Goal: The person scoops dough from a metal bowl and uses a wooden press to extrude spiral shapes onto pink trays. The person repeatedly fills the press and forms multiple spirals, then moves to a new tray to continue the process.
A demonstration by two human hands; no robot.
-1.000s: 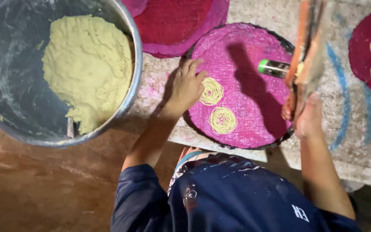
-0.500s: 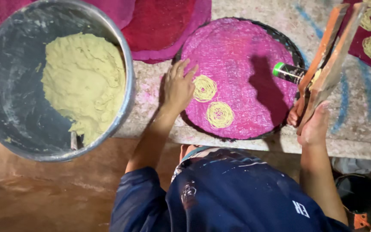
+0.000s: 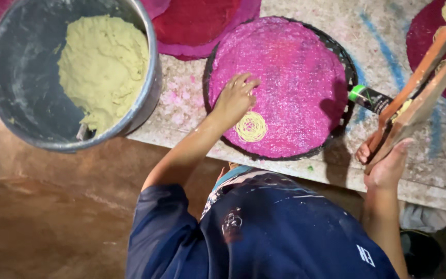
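While the right hand [image 3: 385, 165] stays clamped on the wooden press [image 3: 419, 88], the left hand [image 3: 235, 98], fingers apart, now hides one dough coil [image 3: 251, 126].

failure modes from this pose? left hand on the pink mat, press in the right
1. The left hand rests on the pink mat right beside the dough coil; a slip could smear it.
2. The wooden press is held tilted in the right hand over the table edge; dough might drip off the mat.
3. The dough tub seems to overhang the table edge and could tip if bumped.

warm dim light, soft shadows beside the tools (slight motion blur).
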